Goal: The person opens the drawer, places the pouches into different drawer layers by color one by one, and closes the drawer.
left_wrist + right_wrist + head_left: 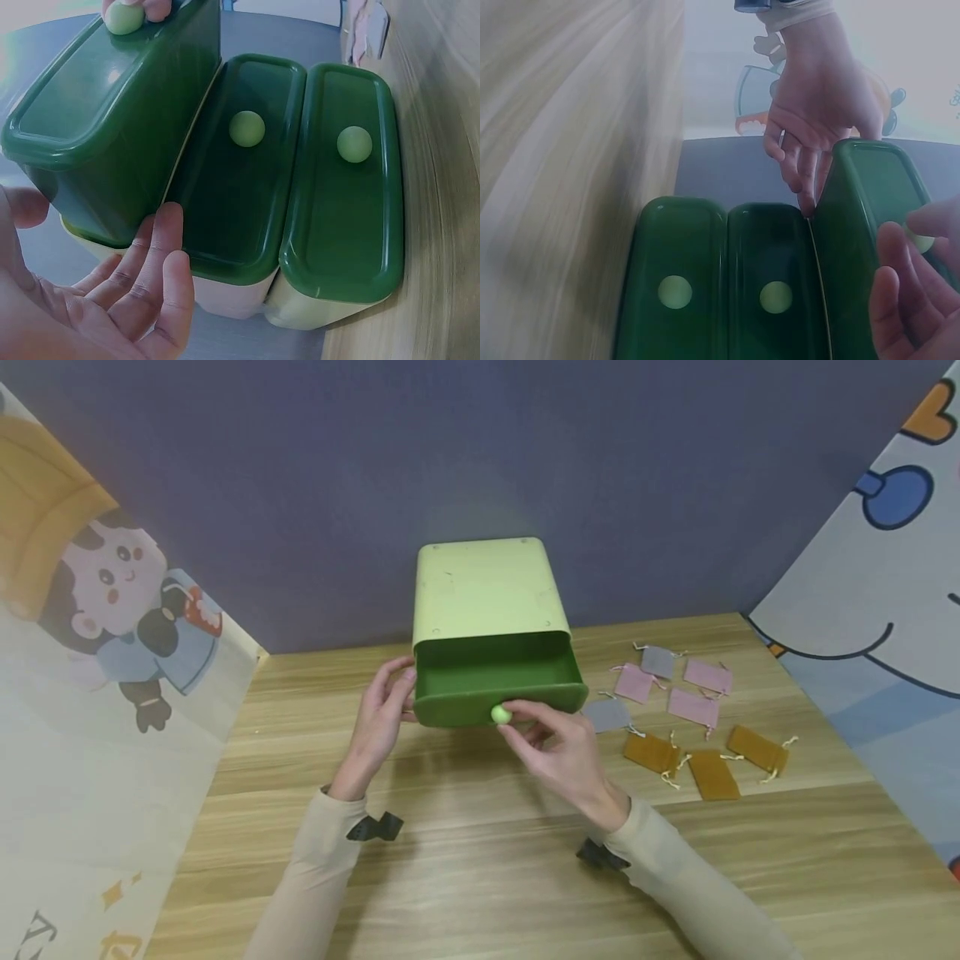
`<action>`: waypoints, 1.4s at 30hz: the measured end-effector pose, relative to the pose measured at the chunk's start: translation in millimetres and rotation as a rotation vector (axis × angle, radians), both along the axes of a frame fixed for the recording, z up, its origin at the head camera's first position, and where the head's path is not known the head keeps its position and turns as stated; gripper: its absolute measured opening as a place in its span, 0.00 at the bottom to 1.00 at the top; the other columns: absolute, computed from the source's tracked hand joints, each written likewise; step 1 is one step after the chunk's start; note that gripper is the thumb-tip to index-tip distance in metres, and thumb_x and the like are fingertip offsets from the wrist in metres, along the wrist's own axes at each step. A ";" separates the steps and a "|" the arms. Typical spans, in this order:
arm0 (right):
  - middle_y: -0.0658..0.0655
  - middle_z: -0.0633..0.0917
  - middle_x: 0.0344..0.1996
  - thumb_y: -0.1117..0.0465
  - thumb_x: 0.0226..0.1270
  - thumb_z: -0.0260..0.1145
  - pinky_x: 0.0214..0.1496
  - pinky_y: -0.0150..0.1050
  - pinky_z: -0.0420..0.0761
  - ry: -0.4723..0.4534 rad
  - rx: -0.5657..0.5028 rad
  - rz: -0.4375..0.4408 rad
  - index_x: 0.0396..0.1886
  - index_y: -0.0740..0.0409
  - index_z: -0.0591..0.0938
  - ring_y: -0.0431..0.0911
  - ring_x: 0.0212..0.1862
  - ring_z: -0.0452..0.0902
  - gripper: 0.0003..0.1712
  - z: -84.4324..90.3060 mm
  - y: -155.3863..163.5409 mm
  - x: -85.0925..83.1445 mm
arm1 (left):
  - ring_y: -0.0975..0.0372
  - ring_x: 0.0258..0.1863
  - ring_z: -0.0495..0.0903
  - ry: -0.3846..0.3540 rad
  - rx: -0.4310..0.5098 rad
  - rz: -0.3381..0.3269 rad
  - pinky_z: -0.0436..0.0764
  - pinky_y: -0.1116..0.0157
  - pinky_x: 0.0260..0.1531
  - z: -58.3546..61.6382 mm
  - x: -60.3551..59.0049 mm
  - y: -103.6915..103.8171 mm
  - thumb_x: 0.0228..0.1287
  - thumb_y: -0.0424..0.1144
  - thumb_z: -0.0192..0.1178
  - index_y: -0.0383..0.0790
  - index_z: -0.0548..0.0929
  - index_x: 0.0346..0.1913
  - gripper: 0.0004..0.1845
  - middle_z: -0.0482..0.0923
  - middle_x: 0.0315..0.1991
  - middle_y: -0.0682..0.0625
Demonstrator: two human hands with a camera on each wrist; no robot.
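A pale yellow-green drawer cabinet (487, 589) stands against the back wall, its green top drawer (453, 712) pulled out toward me. In the head view the visible part of the drawer's inside is bare. Between thumb and fingertips, my right hand (561, 753) pinches the drawer's round light-green knob (501, 715). At the cabinet's left side is my left hand (377, 717), its fingers extended and its fingertips right by the drawer's lower edge in the left wrist view. Beneath the pulled-out drawer, a middle drawer (225, 199) and a bottom drawer (337, 232) are closed, each with a round knob.
Right of the cabinet, several small drawstring pouches lie on the wooden table (465, 877): grey ones (609, 715), pink ones (693, 706) and mustard-brown ones (714, 777). A dark blue-grey wall (480, 452) rises behind the cabinet, and printed panels (112, 760) flank the table.
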State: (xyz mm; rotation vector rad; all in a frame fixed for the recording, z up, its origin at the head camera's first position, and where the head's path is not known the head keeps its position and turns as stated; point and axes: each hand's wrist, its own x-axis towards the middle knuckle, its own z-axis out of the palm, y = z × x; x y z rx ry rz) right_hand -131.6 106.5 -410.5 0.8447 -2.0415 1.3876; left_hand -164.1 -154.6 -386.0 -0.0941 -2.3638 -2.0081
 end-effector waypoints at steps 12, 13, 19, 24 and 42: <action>0.60 0.93 0.32 0.77 0.55 0.77 0.26 0.25 0.84 0.044 0.003 0.005 0.47 0.66 0.90 0.42 0.23 0.85 0.18 -3.0 0.4 10.1 | 0.66 0.32 0.85 -0.010 0.006 -0.016 0.86 0.69 0.41 -0.2 -0.6 -0.3 0.86 0.49 0.47 0.38 0.67 0.78 0.28 0.81 0.62 0.30; 0.60 0.93 0.32 0.77 0.55 0.77 0.26 0.25 0.84 0.044 0.005 0.002 0.47 0.65 0.90 0.42 0.23 0.85 0.18 -3.4 0.6 11.0 | 0.67 0.31 0.85 -0.010 0.008 -0.019 0.86 0.70 0.42 -0.2 -0.6 -0.3 0.86 0.49 0.47 0.38 0.67 0.79 0.28 0.81 0.63 0.30; 0.60 0.94 0.33 0.76 0.55 0.78 0.26 0.24 0.84 0.040 0.011 0.004 0.46 0.64 0.90 0.42 0.23 0.86 0.17 -5.0 2.1 18.0 | 0.67 0.31 0.85 -0.003 0.009 -0.021 0.86 0.69 0.41 -0.5 -0.2 0.5 0.86 0.49 0.48 0.39 0.68 0.78 0.28 0.82 0.61 0.31; 0.61 0.94 0.33 0.77 0.54 0.77 0.26 0.24 0.84 0.059 0.009 0.030 0.46 0.65 0.90 0.42 0.24 0.87 0.17 -6.5 2.4 21.2 | 0.64 0.32 0.83 -0.001 0.005 -0.006 0.86 0.65 0.41 -1.0 -0.2 1.6 0.85 0.49 0.48 0.40 0.68 0.78 0.27 0.84 0.46 0.40; 0.62 0.94 0.36 0.77 0.55 0.76 0.26 0.23 0.83 0.078 0.063 0.041 0.47 0.65 0.89 0.41 0.22 0.84 0.18 -12.2 8.1 27.3 | 0.61 0.42 0.81 -0.004 -0.023 -0.009 0.85 0.67 0.44 -3.7 0.3 1.6 0.85 0.49 0.49 0.43 0.67 0.79 0.28 0.80 0.59 0.33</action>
